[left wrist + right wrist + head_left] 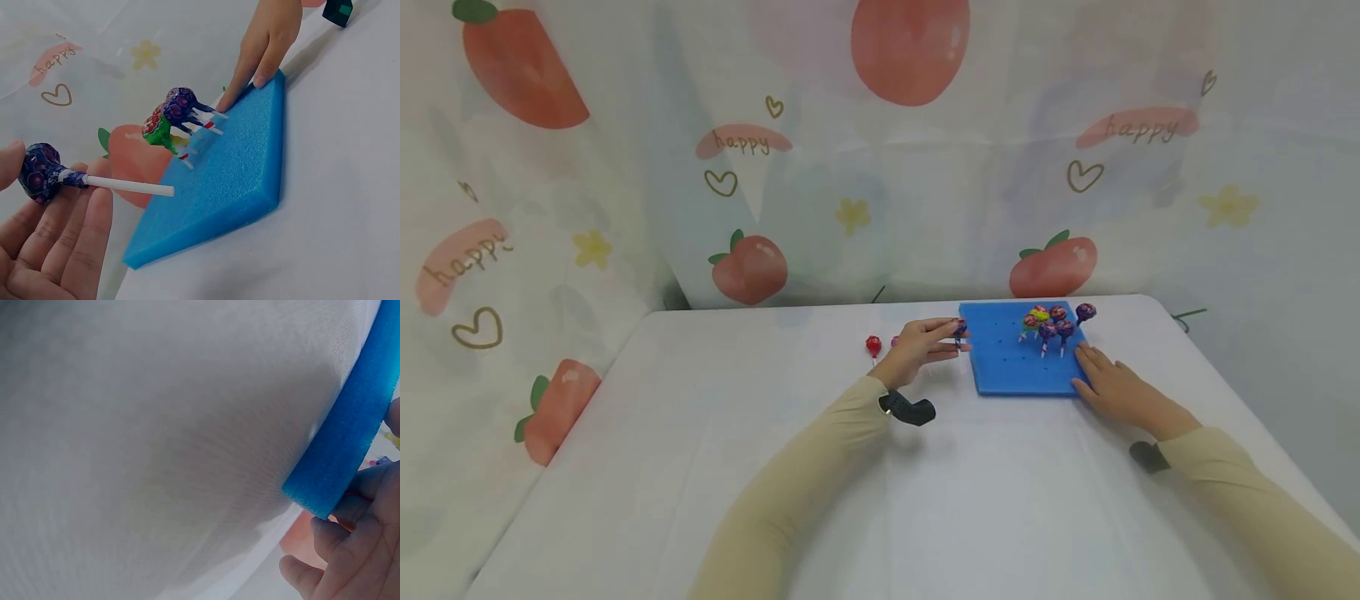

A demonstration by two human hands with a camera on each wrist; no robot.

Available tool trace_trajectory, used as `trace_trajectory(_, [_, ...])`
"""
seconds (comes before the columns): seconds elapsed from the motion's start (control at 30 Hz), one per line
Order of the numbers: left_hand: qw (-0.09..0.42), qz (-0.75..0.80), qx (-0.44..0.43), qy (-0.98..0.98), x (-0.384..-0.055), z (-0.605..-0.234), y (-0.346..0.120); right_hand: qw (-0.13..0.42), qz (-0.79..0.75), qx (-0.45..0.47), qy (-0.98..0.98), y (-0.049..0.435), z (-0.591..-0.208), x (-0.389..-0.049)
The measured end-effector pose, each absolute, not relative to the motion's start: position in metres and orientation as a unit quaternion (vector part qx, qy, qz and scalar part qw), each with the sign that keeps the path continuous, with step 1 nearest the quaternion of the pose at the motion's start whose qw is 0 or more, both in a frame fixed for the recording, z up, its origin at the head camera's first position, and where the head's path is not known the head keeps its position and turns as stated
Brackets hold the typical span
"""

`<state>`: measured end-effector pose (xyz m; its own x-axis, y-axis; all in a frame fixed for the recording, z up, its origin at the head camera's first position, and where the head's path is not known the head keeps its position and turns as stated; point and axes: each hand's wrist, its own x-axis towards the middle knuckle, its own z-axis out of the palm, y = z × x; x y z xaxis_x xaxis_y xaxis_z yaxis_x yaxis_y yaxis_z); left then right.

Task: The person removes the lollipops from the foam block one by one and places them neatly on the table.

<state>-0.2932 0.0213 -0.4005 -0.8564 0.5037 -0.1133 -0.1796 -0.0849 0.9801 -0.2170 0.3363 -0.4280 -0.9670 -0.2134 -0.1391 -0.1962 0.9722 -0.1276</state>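
The left hand (917,346), near the centre of the head view, pinches a lollipop in shiny dark purple wrapping with a white stick (72,177). In the left wrist view the thumb is on one side of the round head and the fingers lie behind it, the gap between them only as wide as the candy; the stick points toward the right of that frame.

The right hand (1116,387), right of centre in the head view, is spread, with its fingers extended and its thumb apart from them. It rests on the right edge of a flat, square-cornered blue foam board (1000,367), holding nothing else.

The held lollipop is just beside the board's left edge in the head view. One board lies between the two hands, on a white-covered table (970,500). Six wrapped lollipops can be told apart standing in its upper right part: three dark purple, one red and dark (1057,313), one yellow (1039,312) and one green and red (1030,322). Some overlap.

Left of the board, by the left hand, are one red-wrapped lollipop (873,344) and one pinkish-purple one (894,341), mostly hidden behind the hand. Both arms wear beige sleeves (797,492). Behind hangs a pale cloth (940,183) bearing three "happy" words and three yellow flowers.
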Motion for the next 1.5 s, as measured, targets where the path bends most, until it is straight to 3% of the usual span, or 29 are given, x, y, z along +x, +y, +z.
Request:
trace_trajectory(0.4, [0.214,0.704,0.117,0.667,-0.289,-0.395,-0.022,0.077,-0.053,-0.104,0.990,0.336,-0.426,-0.216])
trace_trajectory(0.83, [0.165,0.704,0.049,0.689,-0.293,-0.392,-0.069,0.080,-0.047,-0.100,0.991,0.336,-0.426,-0.218])
trace_trajectory(1.5, [0.162,0.687,-0.026,0.708,-0.313,-0.421,-0.113,0.083,-0.052,-0.101,0.990,0.336,-0.427,-0.217])
